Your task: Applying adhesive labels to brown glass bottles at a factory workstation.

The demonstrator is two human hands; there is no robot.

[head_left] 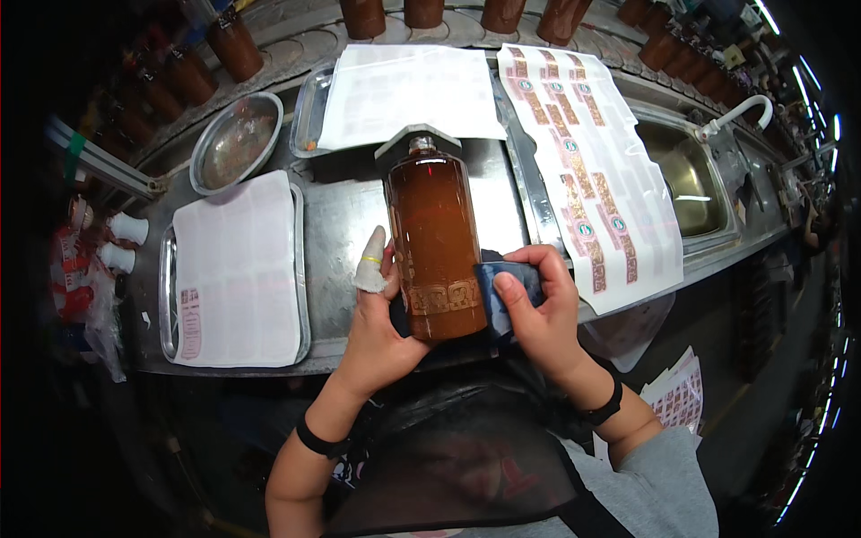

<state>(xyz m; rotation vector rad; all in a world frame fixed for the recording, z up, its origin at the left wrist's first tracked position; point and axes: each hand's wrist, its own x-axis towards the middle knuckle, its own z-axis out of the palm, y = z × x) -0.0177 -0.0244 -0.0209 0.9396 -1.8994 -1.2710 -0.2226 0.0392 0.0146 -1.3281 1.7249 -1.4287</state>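
Head view shows a brown glass bottle [434, 242] lying lengthwise over the steel surface [345, 215], its capped neck pointing away from the person. The left hand [381, 323] cups the bottle's base from the left, with a bandaged thumb raised alongside it. The right hand [538, 309] pinches a dark blue cloth pad [502, 291] against the gold label band [441, 296] near the base. A sheet of labels [587, 170] hangs over the surface edge to the right. Uneven pressure could likely crease or skew the band, and the smooth glass might roll out of the one-sided grip.
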